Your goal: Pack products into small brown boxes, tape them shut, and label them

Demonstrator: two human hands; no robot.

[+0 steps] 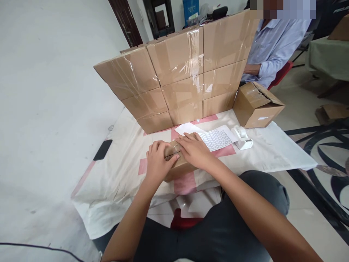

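Observation:
A small brown cardboard box [181,170] lies on the table in front of me. A strip of clear tape shines on its top beside a dark seam or gap. My left hand [159,159] grips the box's left end, fingers curled over the far edge and thumb on top. Across the right part of the top rests my right hand [195,151], its fingers stretched out and pressing flat. Just beyond that hand is a white sheet with rows of printed labels [218,138]. A white tape dispenser [243,139] stands at the sheet's right end.
A wall of stacked, taped cardboard boxes [185,72] rises at the table's back. An opened carton [257,105] stands at the right. A black phone-like slab [103,150] lies at the left edge of the tablecloth [122,171]. Behind the boxes sits a person in a light shirt [278,47].

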